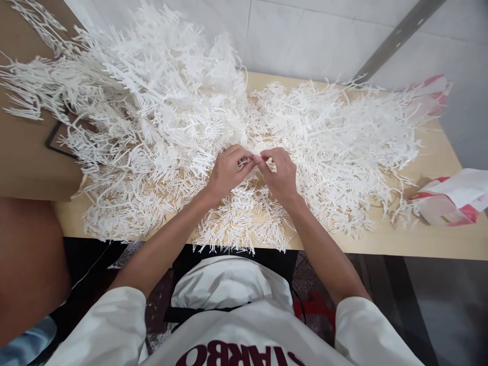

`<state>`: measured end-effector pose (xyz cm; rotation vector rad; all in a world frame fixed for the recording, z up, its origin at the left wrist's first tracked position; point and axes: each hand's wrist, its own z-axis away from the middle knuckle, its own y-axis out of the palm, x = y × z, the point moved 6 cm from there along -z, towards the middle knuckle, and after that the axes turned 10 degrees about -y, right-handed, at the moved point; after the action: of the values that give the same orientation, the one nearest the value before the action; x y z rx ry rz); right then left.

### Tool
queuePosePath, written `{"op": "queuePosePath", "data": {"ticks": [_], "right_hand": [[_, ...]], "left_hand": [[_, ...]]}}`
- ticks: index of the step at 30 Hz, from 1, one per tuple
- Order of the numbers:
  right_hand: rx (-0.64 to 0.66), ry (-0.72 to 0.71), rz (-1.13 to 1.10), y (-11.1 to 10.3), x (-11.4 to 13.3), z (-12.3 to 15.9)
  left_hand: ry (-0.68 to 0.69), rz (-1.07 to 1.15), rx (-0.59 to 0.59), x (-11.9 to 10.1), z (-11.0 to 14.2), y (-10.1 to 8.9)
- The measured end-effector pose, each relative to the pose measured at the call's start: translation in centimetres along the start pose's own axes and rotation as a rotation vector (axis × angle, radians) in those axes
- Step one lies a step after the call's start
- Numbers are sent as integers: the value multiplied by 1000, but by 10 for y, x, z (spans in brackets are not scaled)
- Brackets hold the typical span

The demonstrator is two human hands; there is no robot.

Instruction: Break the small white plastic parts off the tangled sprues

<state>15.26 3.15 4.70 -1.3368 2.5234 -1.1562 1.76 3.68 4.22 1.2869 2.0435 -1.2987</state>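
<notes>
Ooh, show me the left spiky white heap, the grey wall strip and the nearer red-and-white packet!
Spiky white heap (171, 96): head view, on its upper sprigs.
Grey wall strip (396, 40): head view, about halfway along.
Red-and-white packet (450, 198): head view, middle of its side.

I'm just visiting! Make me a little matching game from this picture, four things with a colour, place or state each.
1. Left hand and right hand
2. Branched strands
3. Tabletop
4. Cardboard

A. Pale wood colour
B. Brown, at the picture's left edge
C. White, heaped
D. Fingertips close together

Pairs: 1-D, 2-C, 3-A, 4-B
</notes>
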Motion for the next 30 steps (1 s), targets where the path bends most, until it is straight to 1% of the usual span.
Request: {"op": "queuePosePath", "data": {"ticks": [2, 5, 10, 13, 15, 19, 21, 23, 26, 28, 30], "right_hand": [[-2, 39, -14, 0, -2, 0], [54, 64, 4, 3, -2, 0], [155, 34, 81, 10, 1, -1], [182, 10, 141, 11, 3, -1], [177, 6, 182, 10, 2, -1], [98, 23, 187, 8, 0, 2], [63, 48, 144, 6, -1, 3], [42, 100, 58, 4, -1, 3], [50, 177, -98, 4, -4, 2], [80, 169, -152, 5, -4, 1], [127, 114, -151, 7, -4, 0]], "left_hand": [[-18, 30, 15, -1, 0, 0], [-7, 5, 17, -3, 2, 2], [-11, -129, -31, -2, 7, 7], [-10, -203, -106, -4, 9, 7], [-19, -238, -148, -6, 10, 6], [-21, -249, -168, -10, 10, 7], [0, -217, -150, -11, 10, 7], [2, -148, -107, -10, 9, 6], [-83, -16, -2, -3, 6, 5], [-141, 65, 74, 1, 5, 5], [-142, 114, 136, 3, 4, 6]]}}
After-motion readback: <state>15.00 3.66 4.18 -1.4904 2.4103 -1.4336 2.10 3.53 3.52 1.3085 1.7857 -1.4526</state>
